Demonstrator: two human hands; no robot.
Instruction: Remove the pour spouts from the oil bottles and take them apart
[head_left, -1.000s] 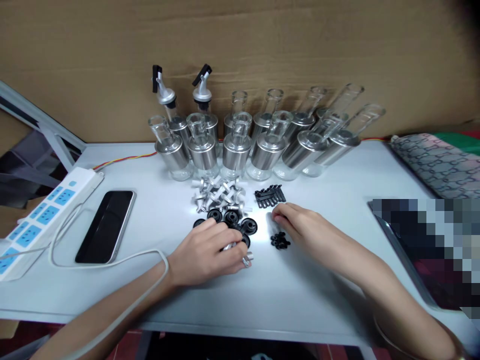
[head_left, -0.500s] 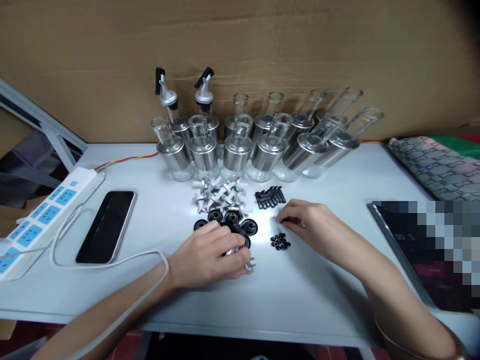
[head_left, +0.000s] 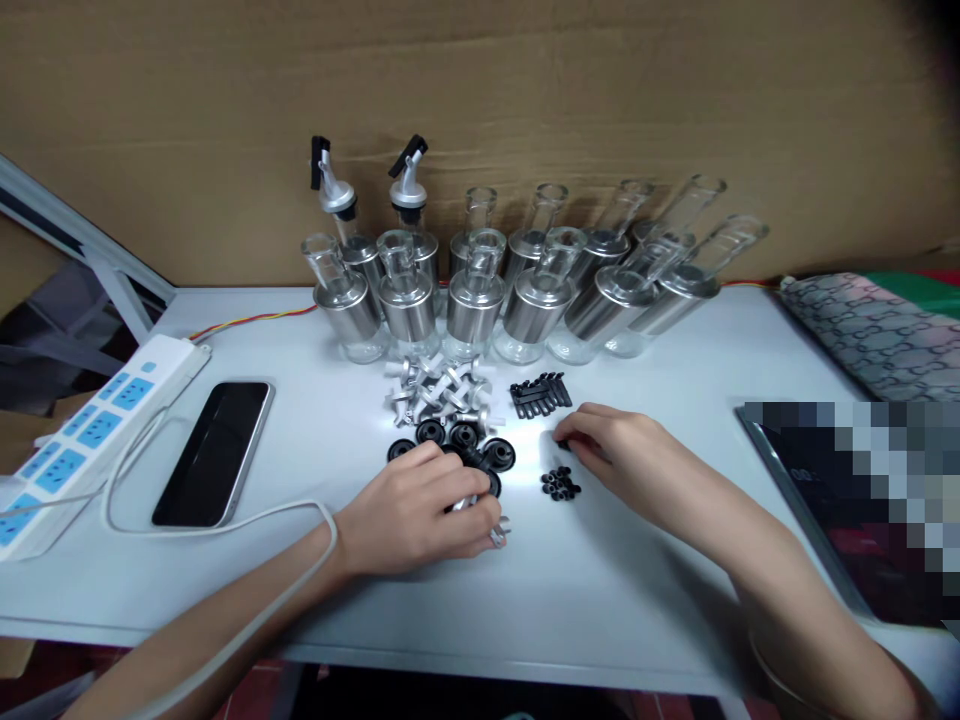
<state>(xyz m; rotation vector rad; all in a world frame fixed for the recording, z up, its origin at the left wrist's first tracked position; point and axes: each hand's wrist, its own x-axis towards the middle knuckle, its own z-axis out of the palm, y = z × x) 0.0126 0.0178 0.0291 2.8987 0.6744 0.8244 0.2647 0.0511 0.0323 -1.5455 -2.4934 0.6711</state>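
Note:
My left hand [head_left: 431, 508] is closed around a silver pourer spout [head_left: 499, 530], whose end shows past the fingers. Beside it lie black round stopper bases [head_left: 499, 455], some partly hidden by the hand. My right hand [head_left: 607, 445] pinches a small black part [head_left: 564, 446] between thumb and finger, just above a cluster of small black plugs [head_left: 560, 484]. Farther back are a row of black levers [head_left: 540, 394] and a pile of silver-and-white pourer spouts [head_left: 442, 390].
Several glass bottles with metal sleeves [head_left: 476, 305] stand along the back; two carry pourers [head_left: 409, 185]. On the left are a phone [head_left: 214, 455], a power strip [head_left: 94, 430] and a white cable [head_left: 225, 530]. A tablet [head_left: 810, 510] and a patterned cloth [head_left: 877, 340] are at right.
My right hand has shifted very slightly, and the small black part in its fingertips shows more clearly. My left hand has stayed in place with the spout.

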